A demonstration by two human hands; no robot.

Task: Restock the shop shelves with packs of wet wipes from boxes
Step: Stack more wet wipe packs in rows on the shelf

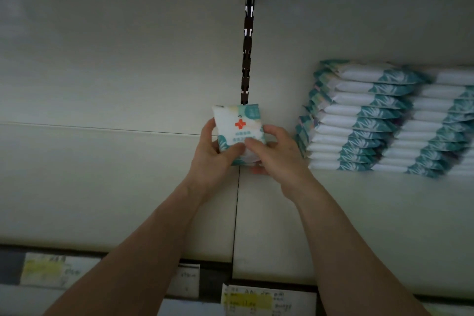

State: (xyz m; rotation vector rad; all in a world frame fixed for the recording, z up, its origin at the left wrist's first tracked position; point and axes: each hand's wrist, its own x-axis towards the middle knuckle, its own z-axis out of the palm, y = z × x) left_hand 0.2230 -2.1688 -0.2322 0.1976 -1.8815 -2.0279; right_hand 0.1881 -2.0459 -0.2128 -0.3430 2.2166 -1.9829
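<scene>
Both hands, left hand and right hand, clasp a wet-wipes pack over bare shelf, stacked packs already right of them, plenty left to fill.

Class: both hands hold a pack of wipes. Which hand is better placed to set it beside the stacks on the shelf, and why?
Probably the right hand: it grips the pack on the side facing the stacks, while the left hand would have to cross over.
</scene>
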